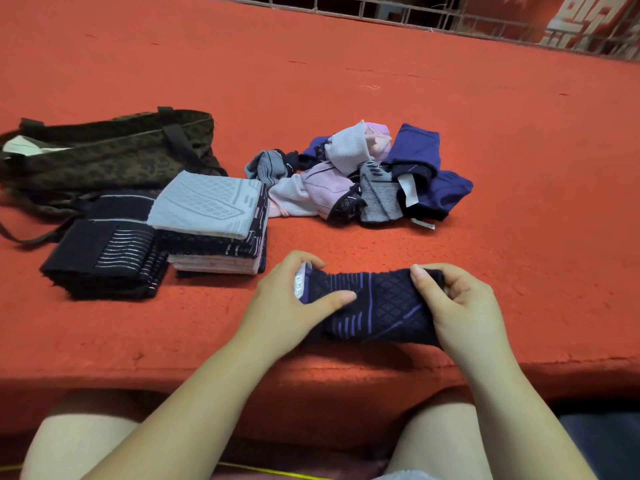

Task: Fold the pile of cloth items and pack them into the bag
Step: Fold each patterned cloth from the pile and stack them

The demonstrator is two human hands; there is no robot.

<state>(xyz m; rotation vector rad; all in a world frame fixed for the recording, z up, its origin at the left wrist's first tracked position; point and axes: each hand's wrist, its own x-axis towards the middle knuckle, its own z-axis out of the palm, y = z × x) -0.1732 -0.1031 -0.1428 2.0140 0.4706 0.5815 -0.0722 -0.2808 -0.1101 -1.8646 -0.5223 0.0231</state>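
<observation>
My left hand (294,299) and right hand (453,299) each pinch one end of a dark patterned cloth (377,306) stretched between them. It looks light, soft and limp, best held at its edges. The unfolded pile (360,174) lies beyond my hands; folded stacks (207,223) and the bag (107,150) lie beyond my left.

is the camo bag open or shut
Open: the dark camouflage fabric bag lies on its side, its mouth gaping at the left end, pale lining showing inside.
</observation>
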